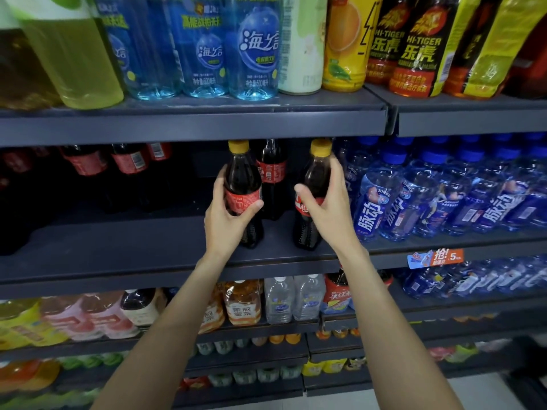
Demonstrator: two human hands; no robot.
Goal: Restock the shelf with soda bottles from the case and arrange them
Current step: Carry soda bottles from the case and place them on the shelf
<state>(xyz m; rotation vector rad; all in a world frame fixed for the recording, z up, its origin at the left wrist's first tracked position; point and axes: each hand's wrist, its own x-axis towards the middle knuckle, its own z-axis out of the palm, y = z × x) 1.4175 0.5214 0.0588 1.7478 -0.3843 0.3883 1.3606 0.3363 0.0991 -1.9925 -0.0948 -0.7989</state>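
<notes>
Both hands were wrapped round cola btls w/ yellow caps: left hand [229,216] on left cola [243,184], right hand [325,208] on right cola [313,184], both upright near shelf [118,250] front edge.

On the top shelf stand clear blue water bottles [254,51] with round blue labels, and left of them a large bottle of pale yellow-green drink [74,57]. To the right come a white bottle [300,48], an orange juice bottle [344,45] and black Hi-Tiger energy drink bottles [420,51] with red and yellow print. On the middle level, at the right, blue-capped bottles with blue labels [438,190] are packed in rows. An orange and blue price tag [435,257] hangs on the shelf edge beneath them. Lower down sit pink drink bottles [97,318], amber tea bottles [242,303] and small clear water bottles [293,297]. The lowest rows are blurred.
</notes>
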